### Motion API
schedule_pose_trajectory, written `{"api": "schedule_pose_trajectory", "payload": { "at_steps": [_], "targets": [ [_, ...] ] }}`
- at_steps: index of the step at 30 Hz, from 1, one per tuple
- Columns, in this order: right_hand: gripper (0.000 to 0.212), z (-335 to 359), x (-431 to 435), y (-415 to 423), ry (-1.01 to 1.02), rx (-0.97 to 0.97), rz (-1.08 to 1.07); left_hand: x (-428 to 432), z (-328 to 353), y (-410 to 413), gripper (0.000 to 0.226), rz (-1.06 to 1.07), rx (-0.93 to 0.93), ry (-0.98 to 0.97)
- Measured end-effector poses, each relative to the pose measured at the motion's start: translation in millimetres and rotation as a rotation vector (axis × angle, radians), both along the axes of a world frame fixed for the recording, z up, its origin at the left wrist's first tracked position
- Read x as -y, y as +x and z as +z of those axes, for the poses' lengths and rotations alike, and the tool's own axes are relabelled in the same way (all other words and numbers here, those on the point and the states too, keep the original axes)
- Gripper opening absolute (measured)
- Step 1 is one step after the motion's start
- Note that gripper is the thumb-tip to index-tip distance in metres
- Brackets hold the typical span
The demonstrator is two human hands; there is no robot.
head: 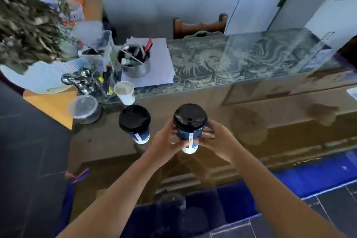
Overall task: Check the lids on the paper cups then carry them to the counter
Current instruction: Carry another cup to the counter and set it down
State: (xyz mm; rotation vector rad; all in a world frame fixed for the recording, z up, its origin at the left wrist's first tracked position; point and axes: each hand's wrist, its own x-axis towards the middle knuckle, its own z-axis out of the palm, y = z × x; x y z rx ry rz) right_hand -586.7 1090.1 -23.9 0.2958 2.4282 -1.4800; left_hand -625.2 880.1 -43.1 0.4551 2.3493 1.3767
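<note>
Two blue-and-white paper cups with black lids are over a glass-topped table (pixel 251 114). The right cup (pixel 189 137) has its black lid (pixel 190 116) seated on top, sip hole facing me. My left hand (pixel 166 139) grips its left side and my right hand (pixel 216 137) grips its right side, fingers wrapped round the cup wall. The left cup (pixel 142 136) stands by itself just left of my left hand, its black lid (pixel 134 118) on. Neither hand touches it.
Behind the cups stand an open white cup (pixel 124 92), a clear plastic container (pixel 85 109), a metal pot of pens (pixel 135 62) on papers, and a shiny ornament (pixel 81 81). A leafy plant (pixel 25 31) crowds the left. A wooden chair (pixel 200 27) is beyond the table.
</note>
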Motion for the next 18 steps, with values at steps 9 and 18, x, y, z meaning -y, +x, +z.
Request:
{"api": "schedule_pose_trajectory", "payload": {
  "at_steps": [9, 18],
  "targets": [
    [0.06, -35, -31, -36, -0.033, 0.031, 0.051, -28, -33, -27, 0.067, 0.059, -0.023, -0.045],
    [0.059, -51, -42, -57, -0.077, 0.0, 0.038, -39, -41, -50, 0.067, 0.086, -0.043, -0.081]
  ]
}}
